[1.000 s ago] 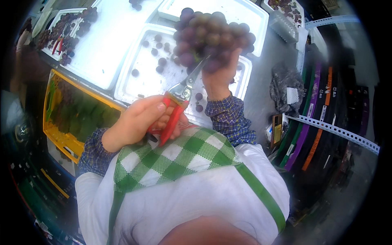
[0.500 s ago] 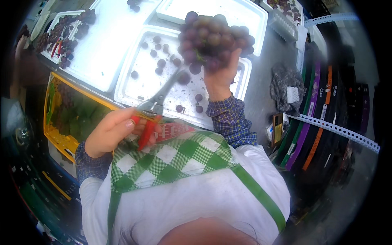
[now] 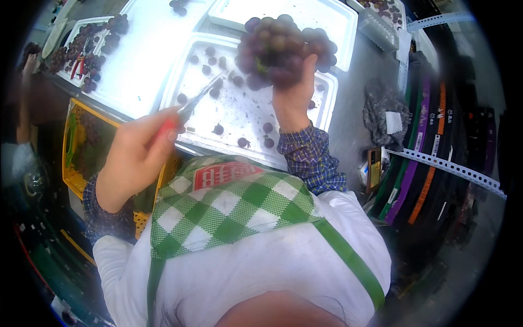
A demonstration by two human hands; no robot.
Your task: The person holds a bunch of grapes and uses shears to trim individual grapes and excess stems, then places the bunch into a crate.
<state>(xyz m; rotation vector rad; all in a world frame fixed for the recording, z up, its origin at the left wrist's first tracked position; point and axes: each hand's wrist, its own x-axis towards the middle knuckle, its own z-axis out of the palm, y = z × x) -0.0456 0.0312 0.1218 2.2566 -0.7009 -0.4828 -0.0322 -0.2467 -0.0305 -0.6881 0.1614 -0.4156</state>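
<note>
My right hand (image 3: 294, 98) is closed under a large bunch of dark red grapes (image 3: 275, 46), holding it up over the far part of a white foam tray (image 3: 239, 125). A bit of green stem shows among the berries. In my left hand (image 3: 139, 155) are red-handled scissors (image 3: 190, 106), their narrow blades pointing up and right toward the bunch. The blade tips stay apart from the grapes. Several loose grapes (image 3: 215, 92) and small dark scraps lie in the tray below. My fingers hide most of the scissor handles.
Another foam tray (image 3: 76, 38) at far left holds grape bunches and a second red-handled pair of scissors (image 3: 80, 65). A yellow crate (image 3: 92, 109) stands left, below the table edge. Crumpled grey plastic (image 3: 381, 111) lies right, near stacked dark boxes (image 3: 430, 163) and a perforated metal bar (image 3: 447, 171).
My left hand has turned and shifted slightly left, swinging the scissors away from my apron; their blades look closer together. The bunch has turned a little in my right hand.
</note>
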